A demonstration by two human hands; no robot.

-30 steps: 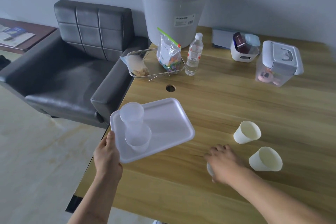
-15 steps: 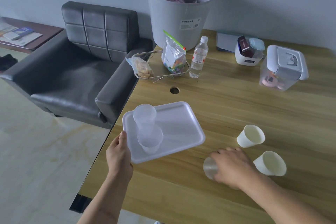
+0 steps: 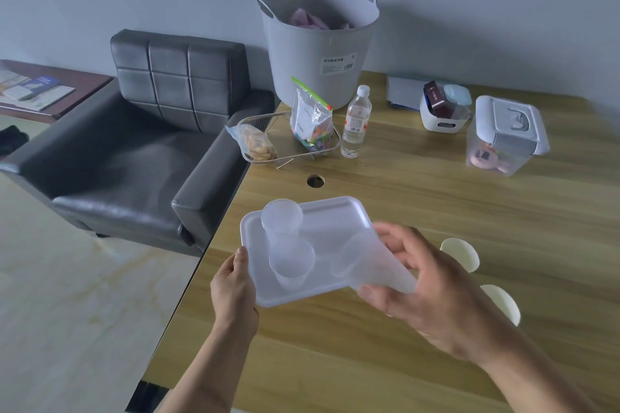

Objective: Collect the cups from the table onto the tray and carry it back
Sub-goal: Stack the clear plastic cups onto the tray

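Two clear cups (image 3: 287, 245) already stand on the tray (image 3: 339, 211), which my left hand (image 3: 235, 282) pinches by its near-left edge, tray overhanging the desk's (image 3: 436, 204) left edge. My right hand (image 3: 432, 282) has its grip closed round a third clear cup (image 3: 365, 261), lying tilted, long axis running from my palm toward the tray, closed base leading over the tray's near-right corner. I judge it must tip upright beside the standing pair. Two cream cups (image 3: 461, 253) remain on the desk behind my right hand, nearer that hand.
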